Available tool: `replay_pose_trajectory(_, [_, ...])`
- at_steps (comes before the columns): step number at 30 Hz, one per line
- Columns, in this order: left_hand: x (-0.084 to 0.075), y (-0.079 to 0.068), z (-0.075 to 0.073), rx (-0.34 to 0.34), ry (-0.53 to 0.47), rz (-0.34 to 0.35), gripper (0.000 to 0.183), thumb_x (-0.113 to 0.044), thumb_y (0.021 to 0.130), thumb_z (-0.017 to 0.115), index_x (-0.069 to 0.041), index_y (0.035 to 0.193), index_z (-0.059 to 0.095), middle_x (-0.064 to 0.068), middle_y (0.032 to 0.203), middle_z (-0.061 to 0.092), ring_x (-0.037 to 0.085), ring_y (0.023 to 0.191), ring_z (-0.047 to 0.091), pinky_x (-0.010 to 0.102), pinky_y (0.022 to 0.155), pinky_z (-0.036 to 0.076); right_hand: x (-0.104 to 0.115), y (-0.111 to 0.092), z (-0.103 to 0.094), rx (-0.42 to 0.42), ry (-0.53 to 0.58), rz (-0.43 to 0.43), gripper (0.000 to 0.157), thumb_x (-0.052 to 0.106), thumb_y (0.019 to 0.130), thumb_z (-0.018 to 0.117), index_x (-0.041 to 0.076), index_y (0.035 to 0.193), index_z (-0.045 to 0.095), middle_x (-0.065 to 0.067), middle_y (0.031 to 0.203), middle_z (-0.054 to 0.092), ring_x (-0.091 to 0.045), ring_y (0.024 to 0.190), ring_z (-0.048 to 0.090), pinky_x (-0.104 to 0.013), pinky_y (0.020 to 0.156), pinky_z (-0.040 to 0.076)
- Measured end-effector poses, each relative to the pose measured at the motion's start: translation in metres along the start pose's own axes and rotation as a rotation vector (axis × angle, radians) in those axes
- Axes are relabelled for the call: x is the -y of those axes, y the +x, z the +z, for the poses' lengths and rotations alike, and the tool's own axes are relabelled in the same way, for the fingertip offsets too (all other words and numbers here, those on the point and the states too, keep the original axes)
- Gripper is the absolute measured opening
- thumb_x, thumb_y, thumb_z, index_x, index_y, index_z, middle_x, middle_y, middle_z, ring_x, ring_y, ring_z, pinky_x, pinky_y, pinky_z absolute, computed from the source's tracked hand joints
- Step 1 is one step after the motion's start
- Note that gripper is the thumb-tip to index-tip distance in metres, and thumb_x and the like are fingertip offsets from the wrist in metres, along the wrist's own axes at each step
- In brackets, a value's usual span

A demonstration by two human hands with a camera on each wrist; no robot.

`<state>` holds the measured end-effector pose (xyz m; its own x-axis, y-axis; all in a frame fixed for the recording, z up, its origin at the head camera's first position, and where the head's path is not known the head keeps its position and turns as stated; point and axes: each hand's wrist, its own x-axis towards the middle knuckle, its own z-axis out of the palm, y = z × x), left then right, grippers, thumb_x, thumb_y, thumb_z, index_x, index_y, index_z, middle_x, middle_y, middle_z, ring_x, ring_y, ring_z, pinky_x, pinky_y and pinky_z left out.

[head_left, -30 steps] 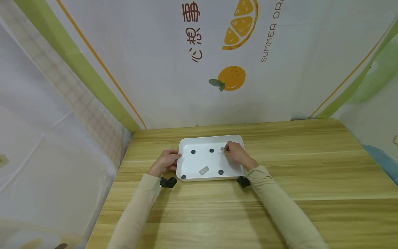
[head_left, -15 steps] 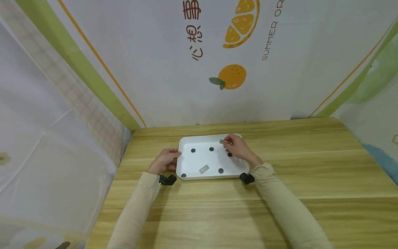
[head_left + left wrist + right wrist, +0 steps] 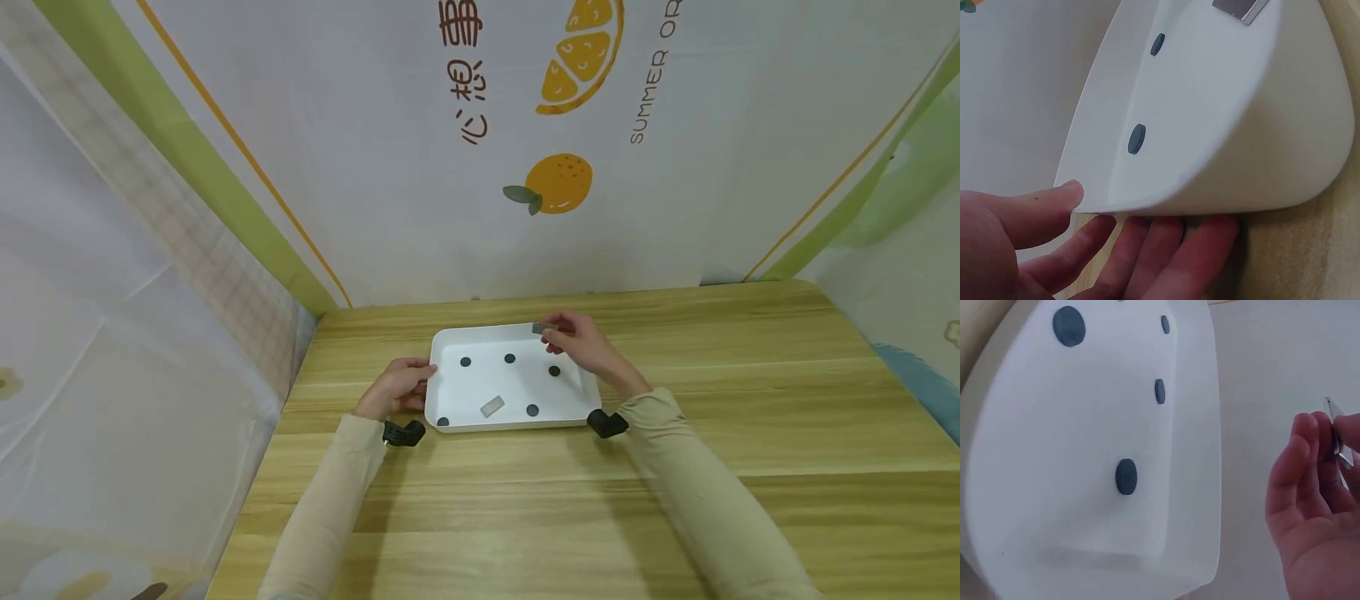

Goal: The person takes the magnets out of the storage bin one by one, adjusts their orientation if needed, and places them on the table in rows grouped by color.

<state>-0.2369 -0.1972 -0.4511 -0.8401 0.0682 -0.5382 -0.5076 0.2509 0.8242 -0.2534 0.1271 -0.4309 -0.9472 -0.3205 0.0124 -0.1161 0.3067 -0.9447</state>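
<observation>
A shallow white tray (image 3: 483, 385) lies on the table with several dark round discs (image 3: 510, 358) on its floor. Near the tray's front lies a small silver rectangular plate (image 3: 492, 407). My left hand (image 3: 393, 387) pinches the tray's left side, thumb (image 3: 1071, 194) at the rim and fingers against the outer wall. A second thin silver plate (image 3: 538, 327) is pinched between the thumb and fingers of my right hand (image 3: 588, 343), raised over the tray's back right edge. The right wrist view shows this plate nearly edge-on, partly covered by the fingers.
The tray stands toward the back of a wooden table (image 3: 495, 517). Behind it hangs a white cloth (image 3: 360, 167) printed with oranges and lettering; more cloth hangs on both sides. A black wrist camera (image 3: 606, 423) sits beside the right front corner of the tray.
My right hand has lifted the silver plate up from the tray floor and moved back toward the far edge, uncovering a dark disc beneath. My left hand has stayed in place.
</observation>
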Motion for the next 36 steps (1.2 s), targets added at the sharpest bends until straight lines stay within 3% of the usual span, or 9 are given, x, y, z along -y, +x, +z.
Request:
replay_pose_trajectory(5, [-0.001,-0.001,0.001,0.000,-0.001,-0.002,0.045,-0.018,0.101,0.051,0.002,0.140,0.041,0.012,0.104,0.064,0.016,0.076,0.065,0.036,0.066,0.059,0.006,-0.006,-0.010,0.008,0.048,-0.046,0.028,0.010,0.100,0.051,-0.005,0.124,0.053,-0.029,0.109,0.060,-0.032,0.089,0.060,-0.025,0.078,0.054])
replay_pose_trajectory(12, [-0.001,0.001,-0.001,-0.002,0.013,-0.002,0.047,-0.019,0.101,0.051,0.002,0.142,0.039,0.012,0.106,0.063,0.016,0.077,0.064,0.035,0.066,0.059,0.010,-0.011,-0.022,-0.009,0.093,-0.079,0.027,0.007,0.099,0.050,-0.006,0.123,0.053,-0.032,0.108,0.057,-0.015,0.080,0.060,-0.028,0.078,0.055])
replay_pose_trajectory(18, [-0.001,0.001,-0.001,-0.001,0.018,-0.003,0.049,-0.020,0.101,0.051,0.002,0.143,0.038,0.012,0.106,0.063,0.015,0.076,0.064,0.036,0.066,0.059,0.008,-0.014,-0.033,-0.039,0.115,-0.097,0.027,0.006,0.098,0.052,-0.006,0.122,0.054,-0.032,0.106,0.057,-0.016,0.080,0.061,-0.020,0.074,0.053])
replay_pose_trajectory(24, [-0.002,0.000,-0.001,0.000,0.011,-0.013,0.047,-0.019,0.101,0.050,0.001,0.143,0.039,0.012,0.105,0.062,0.016,0.076,0.063,0.036,0.066,0.059,0.006,-0.019,-0.044,-0.064,0.108,-0.107,0.027,0.008,0.098,0.054,-0.005,0.122,0.055,-0.028,0.103,0.059,-0.011,0.078,0.062,-0.022,0.076,0.054])
replay_pose_trajectory(36, [-0.001,0.001,0.002,0.002,0.002,-0.015,0.048,-0.018,0.101,0.050,0.002,0.143,0.038,0.013,0.103,0.064,0.017,0.076,0.065,0.038,0.068,0.059,-0.007,-0.027,-0.065,-0.097,0.149,-0.137,0.027,0.005,0.097,0.055,-0.010,0.120,0.054,-0.011,0.093,0.064,-0.009,0.078,0.063,-0.020,0.073,0.054])
